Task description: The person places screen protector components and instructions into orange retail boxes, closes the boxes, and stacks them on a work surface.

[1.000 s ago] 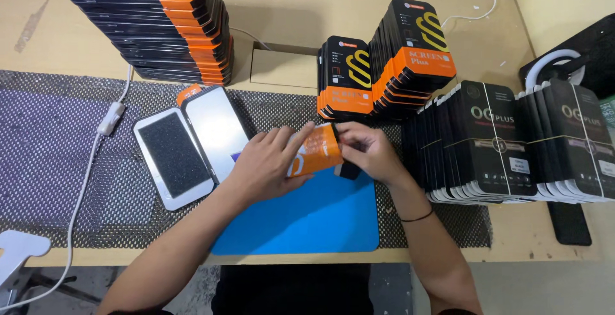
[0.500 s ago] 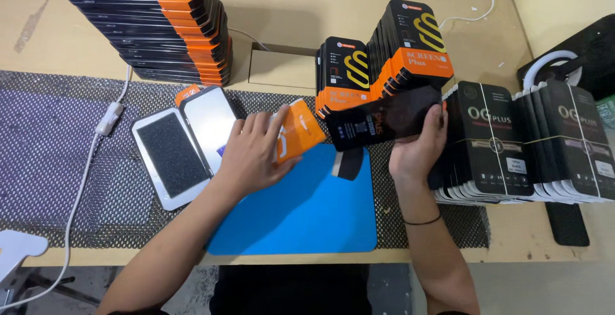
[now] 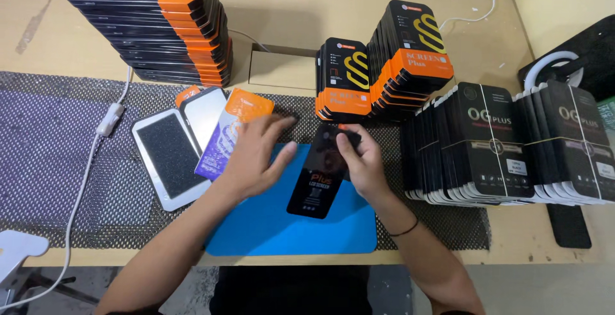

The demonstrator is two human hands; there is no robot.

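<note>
Black sleeve [image 3: 318, 177] at frame centre, over blue mat [image 3: 291, 232]; right hand [image 3: 363, 164] fingers pinching its top end. Left hand [image 3: 255, 158] fingers spread flat on orange-purple card [image 3: 232, 132]. Boxes [image 3: 378, 65] stacked upper right on worktop [image 3: 307, 8].

A packing workbench; stacked retail boxes [image 3: 160, 20] crowd the mesh-covered table [image 3: 51, 180].

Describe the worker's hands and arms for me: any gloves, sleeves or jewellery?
Both arms are bare as far as the frame shows, with no sleeves. The left hand and right hand wear no gloves, and no rings are visible. A thin dark band circles the right wrist; the left wrist shows nothing worn.
</note>
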